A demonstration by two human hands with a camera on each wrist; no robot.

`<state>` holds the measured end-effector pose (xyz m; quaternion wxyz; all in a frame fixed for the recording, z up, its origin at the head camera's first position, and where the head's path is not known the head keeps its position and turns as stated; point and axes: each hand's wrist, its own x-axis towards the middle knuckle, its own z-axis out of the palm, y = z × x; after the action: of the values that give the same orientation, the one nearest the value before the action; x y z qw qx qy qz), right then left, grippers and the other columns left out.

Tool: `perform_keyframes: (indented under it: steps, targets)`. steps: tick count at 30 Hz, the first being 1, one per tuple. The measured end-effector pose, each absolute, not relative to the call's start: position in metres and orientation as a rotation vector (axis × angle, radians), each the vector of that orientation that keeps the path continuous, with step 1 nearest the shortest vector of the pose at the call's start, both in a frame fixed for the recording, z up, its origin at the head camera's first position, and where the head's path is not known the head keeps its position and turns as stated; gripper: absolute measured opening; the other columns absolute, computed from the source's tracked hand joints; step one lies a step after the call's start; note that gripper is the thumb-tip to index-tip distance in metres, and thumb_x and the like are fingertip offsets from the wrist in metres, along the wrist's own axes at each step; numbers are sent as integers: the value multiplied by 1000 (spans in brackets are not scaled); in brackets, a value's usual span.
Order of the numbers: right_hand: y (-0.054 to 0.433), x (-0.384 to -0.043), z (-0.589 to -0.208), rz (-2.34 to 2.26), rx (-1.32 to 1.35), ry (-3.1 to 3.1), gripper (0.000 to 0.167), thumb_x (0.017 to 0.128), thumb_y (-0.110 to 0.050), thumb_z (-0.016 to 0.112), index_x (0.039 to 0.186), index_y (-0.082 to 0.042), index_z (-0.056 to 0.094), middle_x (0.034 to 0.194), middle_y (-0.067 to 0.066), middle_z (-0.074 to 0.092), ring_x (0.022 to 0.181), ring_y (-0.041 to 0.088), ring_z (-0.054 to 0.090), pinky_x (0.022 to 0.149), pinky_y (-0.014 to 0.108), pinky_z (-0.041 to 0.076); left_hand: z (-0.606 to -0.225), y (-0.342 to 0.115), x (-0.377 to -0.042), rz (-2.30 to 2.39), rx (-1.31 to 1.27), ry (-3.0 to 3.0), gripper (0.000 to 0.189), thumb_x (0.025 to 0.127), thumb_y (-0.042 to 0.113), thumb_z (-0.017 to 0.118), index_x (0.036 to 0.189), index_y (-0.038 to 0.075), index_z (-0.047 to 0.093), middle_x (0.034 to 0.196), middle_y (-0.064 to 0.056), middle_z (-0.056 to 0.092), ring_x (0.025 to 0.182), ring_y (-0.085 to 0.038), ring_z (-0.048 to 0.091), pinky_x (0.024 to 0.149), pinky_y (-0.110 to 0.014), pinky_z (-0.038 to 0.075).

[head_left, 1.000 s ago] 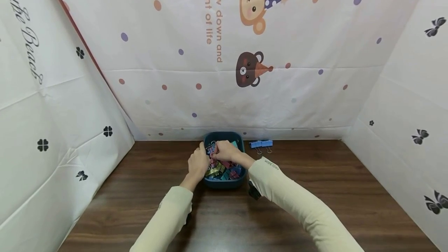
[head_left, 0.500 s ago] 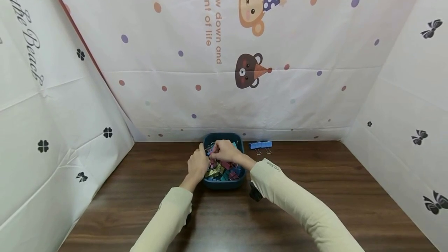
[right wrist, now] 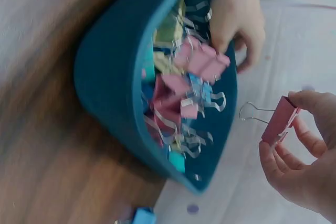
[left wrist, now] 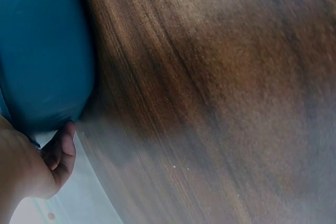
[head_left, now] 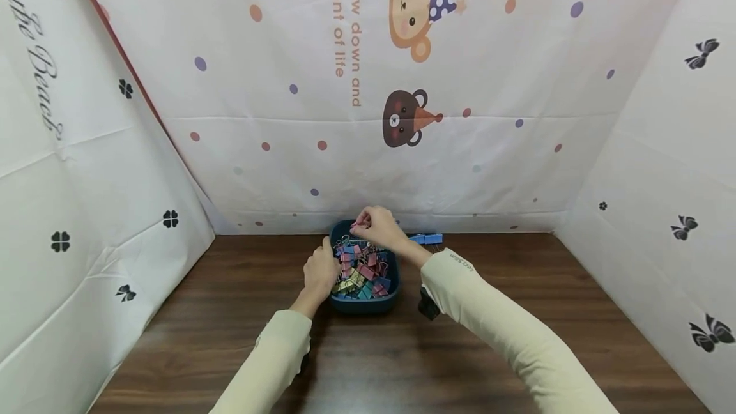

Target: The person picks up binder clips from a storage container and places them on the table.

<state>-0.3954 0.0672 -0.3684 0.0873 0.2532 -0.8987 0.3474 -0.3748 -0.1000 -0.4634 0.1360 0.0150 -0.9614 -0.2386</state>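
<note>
A dark teal plastic bin full of binder clips in pink, yellow, blue and green stands near the back of the table. My left hand grips the bin's left wall, the thumb over the rim and fingers curled against the outside. Above the far end of the bin, my right hand pinches one pink binder clip between thumb and fingertips. Its wire handle sticks out toward the bin in the right wrist view, and no other clip hangs from it.
Two blue binder clips lie side by side on the table just right of the bin, partly behind my right wrist. A printed white cloth rises as a wall right behind the bin, with more cloth at both sides.
My right hand has risen out of the pile toward the bin's far edge, bringing a pink binder clip with it. The left hand keeps its hold on the bin.
</note>
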Motion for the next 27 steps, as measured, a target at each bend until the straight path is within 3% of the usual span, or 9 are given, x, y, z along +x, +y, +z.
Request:
perform_keyframes:
  steps: [8, 11, 15, 20, 27]
  targets:
    - [105, -409, -353, 976, 635, -2731, 18, 96, -18, 71, 101, -1, 74, 103, 16, 76, 97, 30, 72, 88, 44, 58, -462, -102, -374, -665, 22, -2758, 50, 94, 5, 61, 141, -5, 48, 95, -21, 67, 65, -30, 64, 58, -45, 55]
    - [122, -415, -353, 949, 569, -2782, 20, 95, -19, 72, 99, 0, 75, 100, 17, 77, 91, 31, 73, 79, 39, 59, -463, -103, -374, -656, 21, -2746, 50, 93, 4, 62, 140, -5, 48, 93, -20, 67, 62, -28, 62, 55, -44, 53]
    - [147, -421, -354, 911, 471, -2837, 23, 95, -19, 72, 96, 3, 77, 93, 20, 77, 72, 28, 70, 63, 31, 53, -464, -103, -375, -670, 18, -2747, 51, 93, 4, 61, 141, -5, 48, 92, -20, 67, 62, -28, 61, 55, -43, 52]
    - [180, -425, -357, 844, 326, -2884, 24, 95, -21, 73, 93, 3, 75, 93, 21, 76, 65, 18, 63, 60, 30, 50, -465, -101, -374, -679, 14, -2747, 51, 93, 4, 61, 141, -5, 48, 92, -20, 67, 61, -27, 61, 54, -43, 52]
    - [212, -425, -365, 762, 120, -2914, 24, 94, -22, 75, 85, 0, 74, 86, 18, 75, 61, 17, 60, 57, 30, 47, -463, -98, -374, -688, 29, -2752, 50, 94, 4, 62, 141, -4, 48, 91, -20, 67, 58, -26, 58, 52, -42, 50]
